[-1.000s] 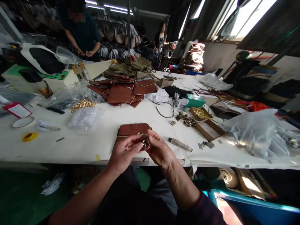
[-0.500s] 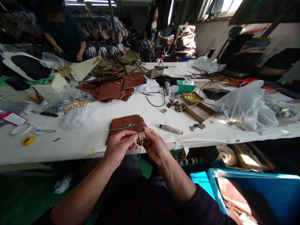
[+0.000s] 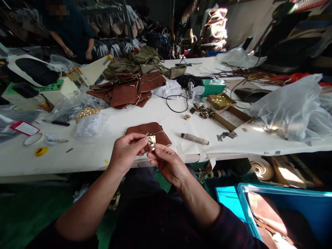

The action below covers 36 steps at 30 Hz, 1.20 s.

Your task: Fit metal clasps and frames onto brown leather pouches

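A gold metal bag clasp (image 3: 151, 139), a small plate with a padlock-shaped piece hanging below it, is held up at the table's front edge. My left hand (image 3: 127, 149) pinches the plate between thumb and fingers. At the padlock-shaped piece (image 3: 151, 147), the thumb and forefinger of my right hand (image 3: 168, 162) close on its lower right side. Just behind both hands a brown leather bag (image 3: 145, 128) with a zipper lies flat, its front partly covered by my fingers. To its right lies a tape-wrapped hand tool (image 3: 195, 139).
Brown leather bags (image 3: 126, 93) are piled farther back. Metal fittings (image 3: 203, 110) lie beside an open cardboard box (image 3: 232, 119) and a box of gold pieces (image 3: 220, 100). Flat metal plates (image 3: 227, 135) sit nearer. A blue bin (image 3: 241, 193) stands lower right. Two people are across the table.
The clasp has turned so its plate and padlock-shaped piece face me more fully. My right hand has shifted down from the plate to the hanging piece. The view has swung slightly left.
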Motion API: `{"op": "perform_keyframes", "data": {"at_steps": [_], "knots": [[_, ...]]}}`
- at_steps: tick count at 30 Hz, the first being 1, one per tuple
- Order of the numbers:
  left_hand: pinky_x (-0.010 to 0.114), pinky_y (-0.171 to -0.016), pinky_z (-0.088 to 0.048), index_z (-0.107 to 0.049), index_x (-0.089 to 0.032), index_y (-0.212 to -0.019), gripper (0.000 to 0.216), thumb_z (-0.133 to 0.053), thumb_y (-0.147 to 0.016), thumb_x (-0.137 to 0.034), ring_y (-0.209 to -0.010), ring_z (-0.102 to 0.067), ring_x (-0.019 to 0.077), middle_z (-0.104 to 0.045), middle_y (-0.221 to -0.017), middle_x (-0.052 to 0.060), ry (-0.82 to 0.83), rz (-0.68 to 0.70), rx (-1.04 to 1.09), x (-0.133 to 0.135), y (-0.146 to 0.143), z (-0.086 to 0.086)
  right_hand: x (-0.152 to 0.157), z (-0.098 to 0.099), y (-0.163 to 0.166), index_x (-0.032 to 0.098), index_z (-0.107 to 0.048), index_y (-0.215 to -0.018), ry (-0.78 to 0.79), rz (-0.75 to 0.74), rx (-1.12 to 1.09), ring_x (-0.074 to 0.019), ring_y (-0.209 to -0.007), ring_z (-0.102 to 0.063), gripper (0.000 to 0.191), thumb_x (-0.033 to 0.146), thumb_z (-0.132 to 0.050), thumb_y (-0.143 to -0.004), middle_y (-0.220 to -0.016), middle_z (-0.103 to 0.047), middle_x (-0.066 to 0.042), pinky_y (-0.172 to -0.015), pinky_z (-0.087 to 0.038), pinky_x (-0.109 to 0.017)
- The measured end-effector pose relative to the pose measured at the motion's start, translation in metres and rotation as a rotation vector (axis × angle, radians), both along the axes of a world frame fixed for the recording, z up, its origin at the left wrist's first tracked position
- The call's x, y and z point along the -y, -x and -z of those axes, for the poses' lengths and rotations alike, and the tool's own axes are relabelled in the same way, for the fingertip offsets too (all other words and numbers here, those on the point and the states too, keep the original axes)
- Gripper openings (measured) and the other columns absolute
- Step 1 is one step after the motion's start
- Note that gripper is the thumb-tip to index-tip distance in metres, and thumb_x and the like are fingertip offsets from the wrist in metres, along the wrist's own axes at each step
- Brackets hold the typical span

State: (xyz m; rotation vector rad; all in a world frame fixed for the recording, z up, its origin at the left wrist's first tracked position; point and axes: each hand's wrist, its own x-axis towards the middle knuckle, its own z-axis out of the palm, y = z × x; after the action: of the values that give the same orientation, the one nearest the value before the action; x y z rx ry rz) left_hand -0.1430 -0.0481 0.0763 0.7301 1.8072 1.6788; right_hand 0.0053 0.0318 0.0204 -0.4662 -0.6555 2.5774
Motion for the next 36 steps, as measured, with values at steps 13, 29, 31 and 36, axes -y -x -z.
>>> {"op": "perform_keyframes", "data": {"at_steps": [13, 29, 31, 36], "knots": [[0.024, -0.061, -0.059, -0.082, -0.016, -0.1, 0.037, -0.092, -0.08, -0.045, -0.063, -0.069, 0.0138, -0.076, -0.075, 0.003, -0.03, 0.113, 0.014, 0.008, 0.009, 0.013, -0.005, -0.022, 0.008, 0.033, -0.081, -0.087, -1.059, 0.481, 0.354, -0.0242, -0.087, -0.062, 0.007, 0.035, -0.087, -0.088, -0.089, -0.073, -0.003, -0.08, -0.051, -0.041], [0.037, -0.091, -0.066, -0.077, -0.018, -0.126, 0.056, -0.09, -0.081, -0.05, -0.096, -0.079, 0.0242, -0.082, -0.105, 0.009, -0.029, 0.246, 0.021, 0.018, 0.033, 0.022, -0.006, -0.006, 0.028, 0.025, -0.078, -0.089, -0.841, 0.335, 0.335, -0.0203, -0.085, -0.065, 0.02, 0.043, -0.085, -0.091, -0.093, -0.074, -0.003, -0.081, -0.053, -0.036], [0.039, -0.095, -0.064, -0.076, -0.02, -0.129, 0.053, -0.081, -0.089, -0.055, -0.102, -0.078, 0.0258, -0.081, -0.114, 0.01, 0.016, 0.223, -0.133, 0.009, 0.054, 0.026, -0.011, 0.0, 0.031, 0.025, -0.079, -0.089, -0.822, 0.336, 0.299, -0.0203, -0.088, -0.065, 0.019, 0.043, -0.086, -0.091, -0.094, -0.074, -0.003, -0.085, -0.053, -0.036], [0.056, -0.122, -0.046, -0.076, -0.019, -0.123, 0.043, -0.072, -0.09, -0.046, -0.136, -0.061, 0.0367, -0.074, -0.136, 0.014, 0.255, 0.119, -0.772, -0.035, 0.132, 0.054, -0.025, 0.016, 0.041, 0.024, -0.079, -0.091, -0.83, 0.375, 0.268, -0.0202, -0.09, -0.065, 0.017, 0.04, -0.085, -0.092, -0.095, -0.073, -0.003, -0.086, -0.053, -0.035]]}}
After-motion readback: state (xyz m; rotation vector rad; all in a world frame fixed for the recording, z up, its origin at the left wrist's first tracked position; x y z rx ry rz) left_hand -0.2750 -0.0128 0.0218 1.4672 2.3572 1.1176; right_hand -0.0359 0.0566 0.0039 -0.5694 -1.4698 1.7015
